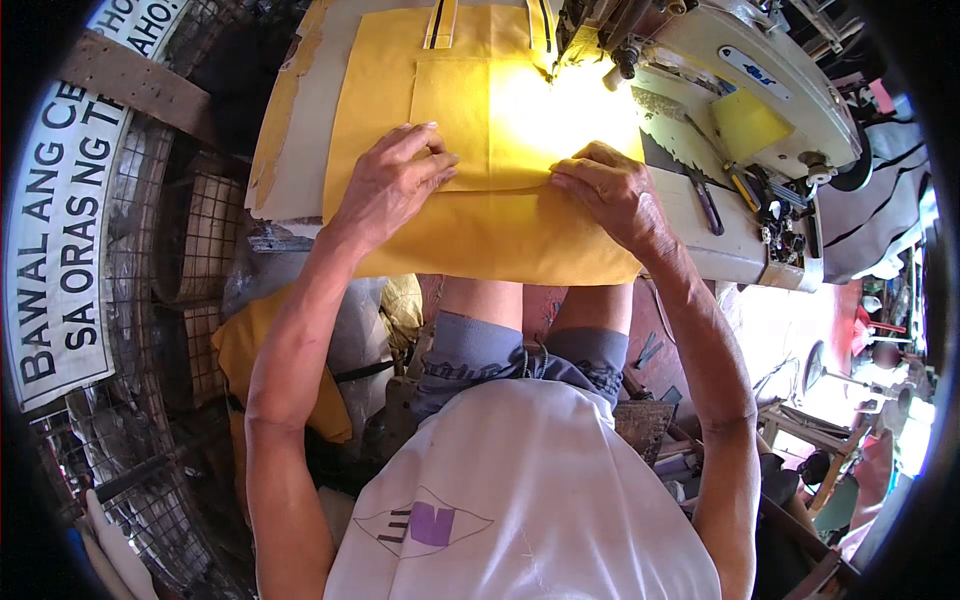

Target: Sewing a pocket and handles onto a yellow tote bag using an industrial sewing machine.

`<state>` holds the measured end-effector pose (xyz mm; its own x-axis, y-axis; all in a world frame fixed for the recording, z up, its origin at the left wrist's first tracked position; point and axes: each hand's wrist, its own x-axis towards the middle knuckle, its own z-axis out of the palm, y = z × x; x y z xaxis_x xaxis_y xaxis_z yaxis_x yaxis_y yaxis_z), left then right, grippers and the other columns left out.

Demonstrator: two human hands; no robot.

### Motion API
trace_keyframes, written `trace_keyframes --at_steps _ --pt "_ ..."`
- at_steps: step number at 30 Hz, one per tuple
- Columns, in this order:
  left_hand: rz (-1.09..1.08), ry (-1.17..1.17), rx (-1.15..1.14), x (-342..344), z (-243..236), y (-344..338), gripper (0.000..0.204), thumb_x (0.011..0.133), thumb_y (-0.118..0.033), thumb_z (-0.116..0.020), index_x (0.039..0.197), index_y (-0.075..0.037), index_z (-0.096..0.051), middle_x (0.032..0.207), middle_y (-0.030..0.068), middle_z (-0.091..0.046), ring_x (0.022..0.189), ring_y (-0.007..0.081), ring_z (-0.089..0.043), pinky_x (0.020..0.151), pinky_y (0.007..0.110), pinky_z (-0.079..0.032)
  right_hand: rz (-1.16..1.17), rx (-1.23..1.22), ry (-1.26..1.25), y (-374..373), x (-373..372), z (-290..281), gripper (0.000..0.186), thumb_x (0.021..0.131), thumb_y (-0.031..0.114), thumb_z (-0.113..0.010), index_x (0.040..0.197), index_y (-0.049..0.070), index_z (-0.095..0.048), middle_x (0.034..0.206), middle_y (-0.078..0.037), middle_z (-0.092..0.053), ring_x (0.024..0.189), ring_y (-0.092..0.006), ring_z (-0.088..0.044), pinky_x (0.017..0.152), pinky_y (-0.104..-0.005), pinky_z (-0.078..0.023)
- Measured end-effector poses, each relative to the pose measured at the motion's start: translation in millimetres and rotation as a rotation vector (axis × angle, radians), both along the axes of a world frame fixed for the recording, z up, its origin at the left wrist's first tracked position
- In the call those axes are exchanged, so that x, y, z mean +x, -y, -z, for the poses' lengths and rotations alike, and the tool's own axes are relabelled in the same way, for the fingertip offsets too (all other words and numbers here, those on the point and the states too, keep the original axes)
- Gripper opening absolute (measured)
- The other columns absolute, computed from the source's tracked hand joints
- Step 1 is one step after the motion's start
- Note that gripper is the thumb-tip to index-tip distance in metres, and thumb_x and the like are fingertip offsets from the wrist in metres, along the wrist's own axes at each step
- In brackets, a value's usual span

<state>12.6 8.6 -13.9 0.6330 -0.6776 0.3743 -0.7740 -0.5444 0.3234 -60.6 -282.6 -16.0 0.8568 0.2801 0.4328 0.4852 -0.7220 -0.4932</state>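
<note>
A yellow fabric panel (480,235) lies over the sewing table and hangs past its near edge above my lap. A yellow patch (450,100) rests on it, its near edge running between my hands. At that edge's left end, my left hand (398,175) is closed, thumb and fingertips pinching the cloth. My right hand (612,190) pinches the right end in the same way. Two yellow straps with dark stripes (440,24) lie at the panel's far edge. Beyond my right hand, the sewing machine (770,70) stands with its lamp glaring on the cloth, washing out the needle area.
Right of the fabric on the table (740,250) lie a dark-handled tool (708,205), a yellow-and-black handled tool (745,187) and small metal parts (780,235). Wire mesh (140,200) and a lettered sign (65,250) stand at the left. More yellow cloth (275,345) hangs below the table.
</note>
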Motion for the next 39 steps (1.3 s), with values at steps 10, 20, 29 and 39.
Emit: trace_keyframes --at_steps 10,20,29,39 --pt "0.009 0.031 -0.02 -3 5 -1 0.036 0.084 -0.035 -0.076 0.105 -0.006 -0.076 0.109 0.0078 -0.068 0.12 0.0321 -0.059 0.106 0.045 -0.047 0.055 0.031 0.007 -5 -3 0 0.012 0.089 0.018 -0.071 0.091 0.006 -0.073 0.083 -0.01 -0.066 0.075 -0.0295 -0.067 0.068 -0.0396 -0.055" --pt "0.02 0.186 0.007 -1 8 5 0.022 0.084 -0.019 -0.077 0.101 -0.005 -0.076 0.104 0.0074 -0.068 0.119 0.0314 -0.062 0.1 0.045 -0.051 0.059 -0.011 0.053 -5 -1 3 0.011 0.088 0.015 -0.071 0.09 0.005 -0.073 0.083 -0.01 -0.066 0.075 -0.0299 -0.068 0.069 -0.0393 -0.055" --pt "0.125 0.316 -0.021 9 -5 3 0.015 0.081 -0.014 -0.076 0.094 -0.006 -0.076 0.091 0.0055 -0.062 0.092 0.0252 -0.061 0.091 0.04 -0.052 -0.026 -0.236 0.205 3 -8 0 0.02 0.08 0.009 -0.069 0.099 0.009 -0.07 0.087 -0.005 -0.063 0.074 -0.02 -0.067 0.058 -0.0315 -0.054" --pt "0.335 0.58 0.316 12 -13 0 0.038 0.083 -0.015 -0.06 0.118 -0.004 -0.071 0.096 0.0056 -0.059 0.099 0.0223 -0.058 0.092 0.035 -0.051 -0.134 -0.592 0.358 4 -8 -7 0.027 0.078 0.014 -0.065 0.103 0.003 -0.064 0.097 -0.004 -0.059 0.088 -0.0166 -0.065 0.063 -0.0292 -0.057"
